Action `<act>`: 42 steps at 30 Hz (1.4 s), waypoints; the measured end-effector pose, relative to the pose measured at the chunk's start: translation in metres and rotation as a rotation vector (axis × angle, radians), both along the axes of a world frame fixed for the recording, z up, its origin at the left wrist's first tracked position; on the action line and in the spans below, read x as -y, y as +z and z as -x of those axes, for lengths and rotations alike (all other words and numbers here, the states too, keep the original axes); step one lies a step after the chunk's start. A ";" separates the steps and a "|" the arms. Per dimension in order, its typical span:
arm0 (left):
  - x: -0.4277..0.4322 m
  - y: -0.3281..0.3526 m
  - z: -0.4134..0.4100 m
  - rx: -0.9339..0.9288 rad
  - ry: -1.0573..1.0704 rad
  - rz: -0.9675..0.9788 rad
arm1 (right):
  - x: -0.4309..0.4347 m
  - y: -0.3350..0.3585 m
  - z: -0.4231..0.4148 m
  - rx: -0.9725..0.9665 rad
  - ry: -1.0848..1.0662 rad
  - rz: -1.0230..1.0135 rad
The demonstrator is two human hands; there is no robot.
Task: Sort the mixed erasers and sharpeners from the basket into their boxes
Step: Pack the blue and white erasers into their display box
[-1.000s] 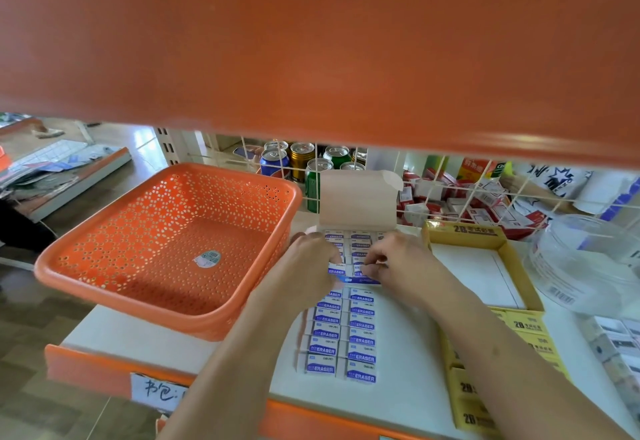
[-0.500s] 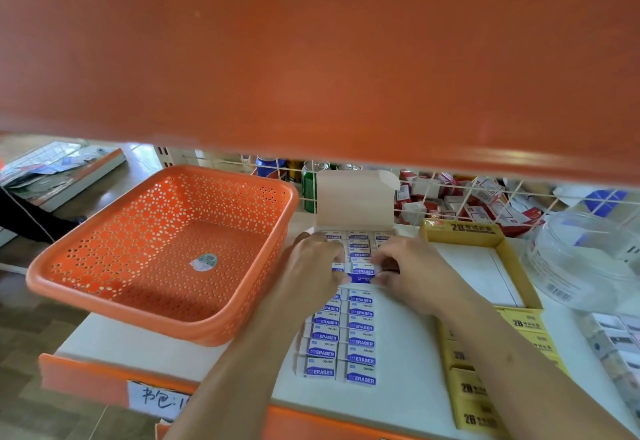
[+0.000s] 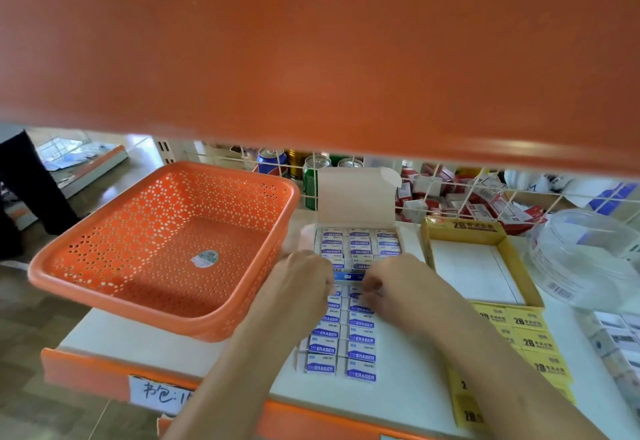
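Observation:
The orange perforated basket [image 3: 162, 249] sits at the shelf's left with only a sticker on its floor. To its right stands a white eraser box [image 3: 356, 194] with its lid up and rows of blue-and-white erasers [image 3: 360, 244] inside. In front of it, two columns of the same erasers [image 3: 341, 353] lie on the white shelf. My left hand [image 3: 304, 280] and my right hand [image 3: 398, 284] meet at the box's front edge. Between them they pinch one eraser [image 3: 348, 277] by its two ends. My fingertips and the box's front rows are partly hidden.
A yellow "2B" box [image 3: 519, 266] with a white floor stands to the right, with yellow 2B packs [image 3: 530, 339] in front of it. A clear plastic tub [image 3: 588, 259] is at the far right. Drink cans [image 3: 311, 169] stand behind a wire grid. An orange shelf [image 3: 311, 41] hangs overhead.
Both hands have drawn slightly toward me from the box's middle rows to its front edge, and the eraser between them now shows its blue side. The basket has not moved.

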State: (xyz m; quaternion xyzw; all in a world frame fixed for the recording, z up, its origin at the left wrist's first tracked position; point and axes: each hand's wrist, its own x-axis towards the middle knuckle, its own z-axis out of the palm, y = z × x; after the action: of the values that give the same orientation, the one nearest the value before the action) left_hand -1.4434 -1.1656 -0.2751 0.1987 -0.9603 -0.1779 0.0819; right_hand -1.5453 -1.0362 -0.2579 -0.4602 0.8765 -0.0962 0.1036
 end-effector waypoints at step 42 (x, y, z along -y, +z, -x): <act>0.021 0.009 0.049 0.027 0.097 -0.116 | 0.020 -0.001 0.040 0.217 -0.131 0.194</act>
State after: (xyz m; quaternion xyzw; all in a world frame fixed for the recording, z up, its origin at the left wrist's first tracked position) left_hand -1.4924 -1.1867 -0.2666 0.2519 -0.9386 -0.2264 0.0656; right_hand -1.5851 -1.0564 -0.2585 -0.3970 0.8749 -0.2359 0.1462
